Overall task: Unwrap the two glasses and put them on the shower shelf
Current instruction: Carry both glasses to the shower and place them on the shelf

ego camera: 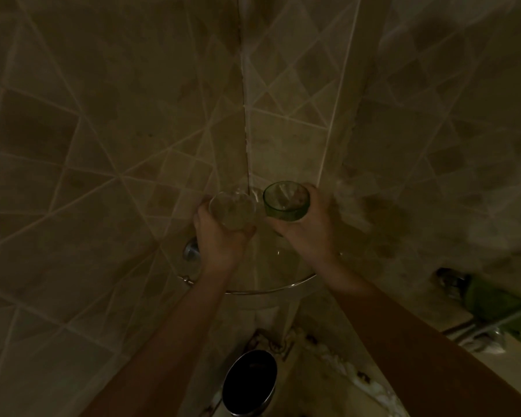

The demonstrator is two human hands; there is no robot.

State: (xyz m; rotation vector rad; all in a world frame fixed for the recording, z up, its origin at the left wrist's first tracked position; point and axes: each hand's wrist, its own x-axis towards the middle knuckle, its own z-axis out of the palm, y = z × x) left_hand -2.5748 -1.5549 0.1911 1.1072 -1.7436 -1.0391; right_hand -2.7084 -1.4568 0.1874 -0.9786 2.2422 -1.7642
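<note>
head view | left hand (220, 236) grips clear glass (233, 210), fingers curled round it | right hand (309, 225) grips green glass (286, 201), rim up | both bare of wrap, held over corner shower shelf (271, 291) | glasses side by side, almost touching; contact with shelf unclear | next move likely straight down, release.

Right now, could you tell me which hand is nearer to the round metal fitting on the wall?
Left. The left hand, holding the clear glass, is right beside the metal fitting; the right hand, holding the green glass, is across the shelf.
</note>
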